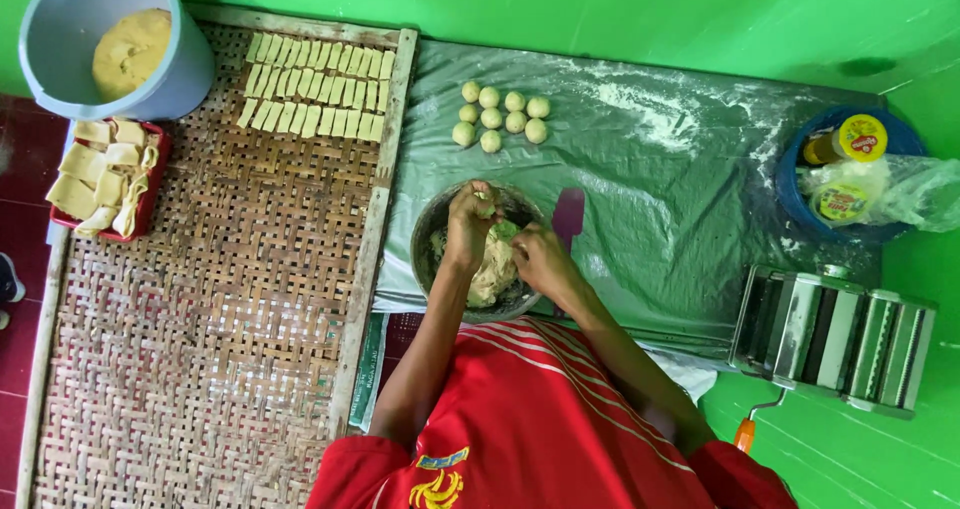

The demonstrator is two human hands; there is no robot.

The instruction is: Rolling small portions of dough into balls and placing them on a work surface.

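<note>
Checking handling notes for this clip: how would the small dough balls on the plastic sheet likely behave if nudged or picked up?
The dough balls look round, so a nudge would probably roll them, though the floured plastic sheet may slow that. They look soft like the dough in the metal bowl, so a firm pinch would likely dent them. Being small, they are probably light.
</note>
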